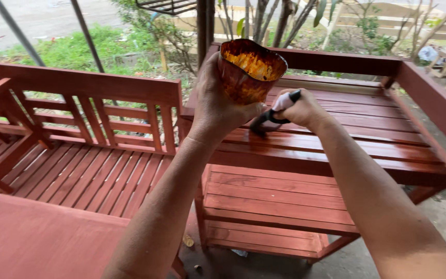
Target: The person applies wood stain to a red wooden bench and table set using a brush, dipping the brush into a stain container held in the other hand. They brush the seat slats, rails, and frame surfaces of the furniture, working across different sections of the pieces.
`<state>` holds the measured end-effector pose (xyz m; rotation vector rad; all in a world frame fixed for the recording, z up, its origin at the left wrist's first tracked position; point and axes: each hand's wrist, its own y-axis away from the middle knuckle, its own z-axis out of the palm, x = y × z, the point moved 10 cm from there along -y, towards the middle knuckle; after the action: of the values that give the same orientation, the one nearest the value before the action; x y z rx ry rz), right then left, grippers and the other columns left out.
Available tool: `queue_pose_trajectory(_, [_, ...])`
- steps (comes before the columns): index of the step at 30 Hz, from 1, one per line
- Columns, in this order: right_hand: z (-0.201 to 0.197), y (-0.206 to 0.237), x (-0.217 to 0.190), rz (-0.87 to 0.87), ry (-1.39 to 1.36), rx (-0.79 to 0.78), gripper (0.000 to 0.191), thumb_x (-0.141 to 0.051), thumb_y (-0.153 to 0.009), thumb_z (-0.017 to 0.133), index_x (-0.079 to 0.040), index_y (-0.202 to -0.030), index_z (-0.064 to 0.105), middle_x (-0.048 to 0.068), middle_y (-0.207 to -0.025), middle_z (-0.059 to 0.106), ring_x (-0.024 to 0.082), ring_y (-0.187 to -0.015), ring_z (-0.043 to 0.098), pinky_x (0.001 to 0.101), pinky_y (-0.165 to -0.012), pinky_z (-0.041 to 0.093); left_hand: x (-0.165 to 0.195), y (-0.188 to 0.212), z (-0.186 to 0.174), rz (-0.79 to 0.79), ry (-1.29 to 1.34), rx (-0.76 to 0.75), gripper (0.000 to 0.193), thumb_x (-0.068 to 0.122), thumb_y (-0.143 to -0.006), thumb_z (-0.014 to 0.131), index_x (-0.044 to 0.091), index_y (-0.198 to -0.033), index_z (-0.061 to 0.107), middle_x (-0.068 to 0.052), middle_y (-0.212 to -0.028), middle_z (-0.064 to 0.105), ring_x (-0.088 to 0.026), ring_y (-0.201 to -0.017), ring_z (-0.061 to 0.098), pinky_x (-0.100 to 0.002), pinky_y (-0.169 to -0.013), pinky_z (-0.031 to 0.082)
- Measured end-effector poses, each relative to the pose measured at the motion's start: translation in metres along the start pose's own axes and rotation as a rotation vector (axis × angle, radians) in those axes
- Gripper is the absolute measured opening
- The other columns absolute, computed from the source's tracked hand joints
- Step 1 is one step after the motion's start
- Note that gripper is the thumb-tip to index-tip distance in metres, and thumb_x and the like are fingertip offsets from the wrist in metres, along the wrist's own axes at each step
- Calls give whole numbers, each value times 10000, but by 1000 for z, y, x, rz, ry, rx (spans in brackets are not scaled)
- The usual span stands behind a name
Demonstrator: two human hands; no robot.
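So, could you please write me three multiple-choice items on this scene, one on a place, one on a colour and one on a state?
1. Where does the brush touch?
A. the slatted top of the table
B. the bench
C. the ground

2. What colour is the furniture?
A. blue
B. reddish brown
C. white

3. What does the left hand do?
A. hangs empty
B. holds the stained cup tilted
C. rests on the bench

Answers:
1 A: the right hand presses the bristles onto the glossy slats.
2 B: table and bench are both reddish brown.
3 B: its grip wraps the cup, whose mouth leans toward the camera.
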<state>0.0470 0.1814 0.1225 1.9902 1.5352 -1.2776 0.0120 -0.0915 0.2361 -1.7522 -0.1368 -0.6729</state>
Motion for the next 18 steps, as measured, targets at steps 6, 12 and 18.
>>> queue_pose_trajectory(6, [-138,70,84,178,38,173,205,36,-707,853,-84,-845,759,27,-848,739,124,-775,678,300,-738,560,11,5,61,-50,34,-70,1071,247,-590,1013,79,-1440,384,-127,-1337,578,-259,-1264,622,-397,-1059,585])
queue_pose_trajectory(12, [-281,148,152,370,184,365,197,32,-754,829,-68,-914,773,47,-883,747,140,-756,682,322,-717,557,21,10,112,-71,55,-92,1075,280,-591,1016,84,-1433,377,-131,-1333,570,-246,-1263,624,-382,-1055,595])
queue_pose_trajectory(18, [-344,180,157,517,1042,313,237,-281,-801,868,-247,-1034,839,82,-927,778,261,-838,735,402,-765,578,28,18,137,-54,73,-53,1070,287,-574,1019,75,-1417,394,-134,-1325,588,-261,-1252,636,-398,-1070,585])
